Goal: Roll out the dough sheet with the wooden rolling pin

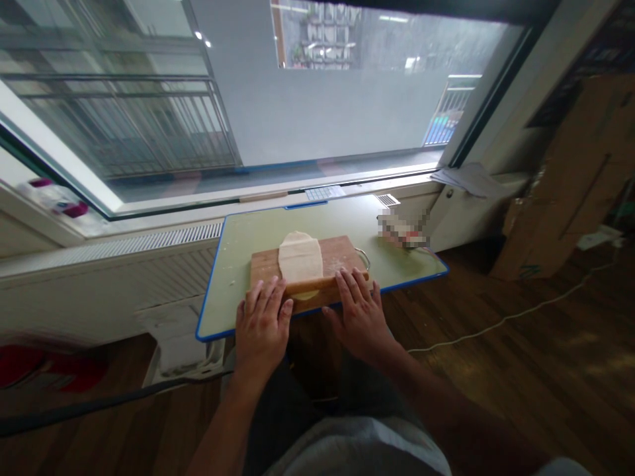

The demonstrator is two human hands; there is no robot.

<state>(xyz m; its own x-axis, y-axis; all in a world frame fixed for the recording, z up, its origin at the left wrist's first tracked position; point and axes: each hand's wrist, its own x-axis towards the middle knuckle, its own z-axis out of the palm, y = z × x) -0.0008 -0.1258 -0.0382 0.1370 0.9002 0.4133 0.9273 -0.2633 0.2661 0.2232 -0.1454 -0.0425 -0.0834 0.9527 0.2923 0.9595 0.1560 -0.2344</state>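
A long oval sheet of pale dough [299, 258] lies on a wooden cutting board [342, 254] on a small green table with a blue edge [223, 291]. A wooden rolling pin [317, 285] lies across the near end of the dough. My left hand [262, 324] rests flat on the pin's left end, fingers spread. My right hand [359, 311] presses flat on its right end. Both palms lie on the pin rather than gripping it.
A blurred-out object [401, 230] sits at the table's right rear. A metal handle [364, 256] sticks out of the board's right side. A large window and sill lie beyond. Cardboard [570, 172] leans at right; a white cable [501, 320] crosses the wooden floor.
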